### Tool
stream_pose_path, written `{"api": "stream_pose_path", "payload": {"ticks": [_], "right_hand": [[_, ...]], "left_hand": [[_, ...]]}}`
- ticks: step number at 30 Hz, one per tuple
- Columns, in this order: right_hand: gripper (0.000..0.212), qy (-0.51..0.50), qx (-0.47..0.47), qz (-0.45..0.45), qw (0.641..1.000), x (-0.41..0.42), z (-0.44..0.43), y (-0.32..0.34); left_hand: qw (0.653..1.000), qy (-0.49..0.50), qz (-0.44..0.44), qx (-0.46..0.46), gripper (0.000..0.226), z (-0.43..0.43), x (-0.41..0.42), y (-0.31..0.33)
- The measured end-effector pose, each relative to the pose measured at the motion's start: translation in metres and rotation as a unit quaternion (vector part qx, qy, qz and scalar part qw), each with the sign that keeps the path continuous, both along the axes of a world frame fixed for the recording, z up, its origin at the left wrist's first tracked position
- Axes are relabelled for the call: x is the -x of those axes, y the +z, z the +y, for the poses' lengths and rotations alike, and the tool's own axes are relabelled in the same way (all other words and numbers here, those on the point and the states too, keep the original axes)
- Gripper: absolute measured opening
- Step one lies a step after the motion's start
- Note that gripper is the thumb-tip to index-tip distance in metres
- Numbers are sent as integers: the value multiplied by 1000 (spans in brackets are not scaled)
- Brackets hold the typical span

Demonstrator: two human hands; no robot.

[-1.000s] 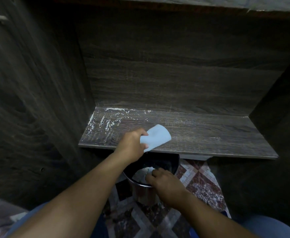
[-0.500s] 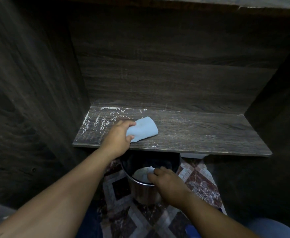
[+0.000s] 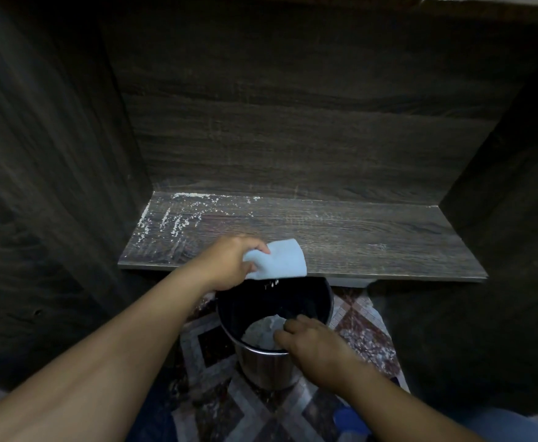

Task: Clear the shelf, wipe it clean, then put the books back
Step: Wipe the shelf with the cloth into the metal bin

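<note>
Pulled forward from mid-shelf, the blue cloth now overhangs the front edge, gripped in the left hand, tipping crumbs into the metal bin, which the right hand holds by its rim just below, seemingly to catch them. The dark shelf, bookless, shows white specks at its left rear.

Part of the bin rim lies hidden under the right hand.

A domestic room is suggested: a dark wood-grain shelf is built into a cabinet niche, and a patterned marble-tile floor and small steel bin are seen below.
</note>
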State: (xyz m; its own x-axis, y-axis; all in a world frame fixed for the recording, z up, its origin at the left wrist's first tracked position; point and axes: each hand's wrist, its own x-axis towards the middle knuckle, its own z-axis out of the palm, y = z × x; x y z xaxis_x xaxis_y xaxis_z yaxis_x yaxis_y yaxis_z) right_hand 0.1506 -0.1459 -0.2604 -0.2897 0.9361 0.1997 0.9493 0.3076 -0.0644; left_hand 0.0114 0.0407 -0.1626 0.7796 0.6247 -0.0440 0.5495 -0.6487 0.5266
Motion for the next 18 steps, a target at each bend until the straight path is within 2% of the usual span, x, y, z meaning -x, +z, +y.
{"api": "stream_pose_path", "payload": {"ticks": [3,6,11,14,16,18], "right_hand": [[62,5,-5,-6,1000,1,-4,2],[68,1,-10,-14,1000,1,-8,3],[67,-7,2,-20,1000,1,-9,4],[60,-15,3,-21,1000,-1,-5,4],[62,-19,2,-16,1000,-2,-2,4],[66,-21,1,-16,1000,-3,2,5]], "left_hand": [[998,-40,31,45,33,0,6,8],[994,-26,-38,100,32,-1,7,8],[980,103,-166,-31,34,-5,-7,-4],[987,94,-124,-51,36,-6,-10,-14],[995,60,-80,-15,34,-4,-9,-18],[996,26,-74,49,31,-1,-7,-13]]}}
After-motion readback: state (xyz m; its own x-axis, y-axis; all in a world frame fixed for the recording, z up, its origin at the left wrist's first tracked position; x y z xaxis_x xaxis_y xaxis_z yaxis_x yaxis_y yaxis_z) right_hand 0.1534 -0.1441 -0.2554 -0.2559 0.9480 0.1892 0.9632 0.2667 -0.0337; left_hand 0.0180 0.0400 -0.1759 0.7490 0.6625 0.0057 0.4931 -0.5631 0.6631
